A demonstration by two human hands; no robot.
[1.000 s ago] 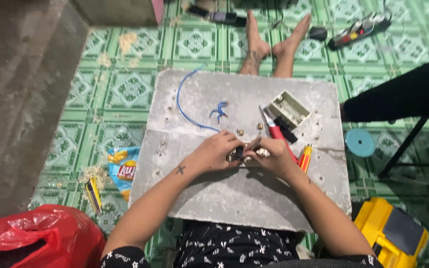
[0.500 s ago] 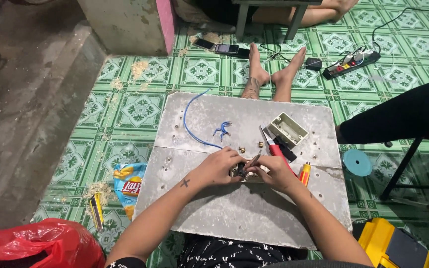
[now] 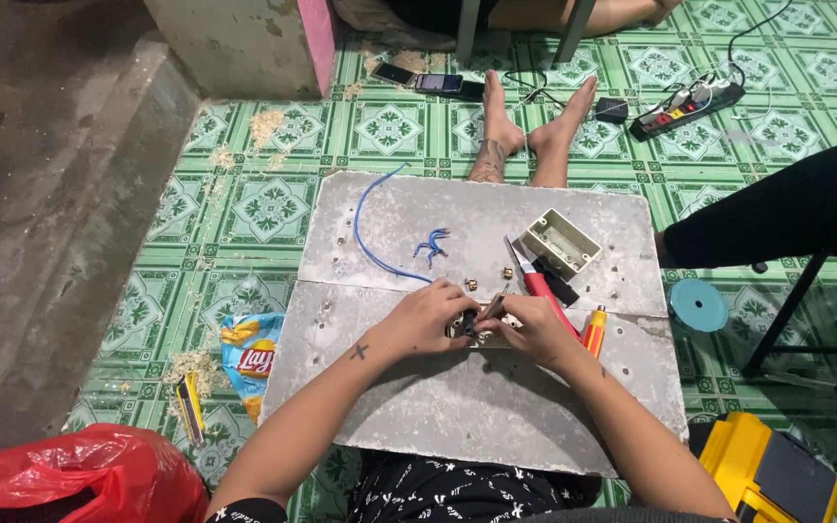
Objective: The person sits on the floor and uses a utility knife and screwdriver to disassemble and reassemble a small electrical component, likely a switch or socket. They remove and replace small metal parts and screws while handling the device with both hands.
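Red plastic bag (image 3: pixel 70 479), snack packet (image 3: pixel 247 356), yellow case (image 3: pixel 767 475) — all on green tiles (image 3: pixel 273 208).

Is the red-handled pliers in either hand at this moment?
No, the red-handled pliers lie on the board beside the right hand, ungripped.

Crumpled blue-yellow-red snack bag (image 3: pixel 247 356) on green tiled floor (image 3: pixel 244 208), beside board's left edge; dark-screened phones (image 3: pixel 417 78) near top.

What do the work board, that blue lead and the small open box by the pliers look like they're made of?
Work board: pale grey, matt, scuffed and drilled, likely cement sheet or painted board. Blue lead: thin and loosely curved, looks like plastic-insulated wire. Open box: smooth, pale grey-green, moulded walls, probably plastic. Both hands work a small part beside it; its material cannot be told.
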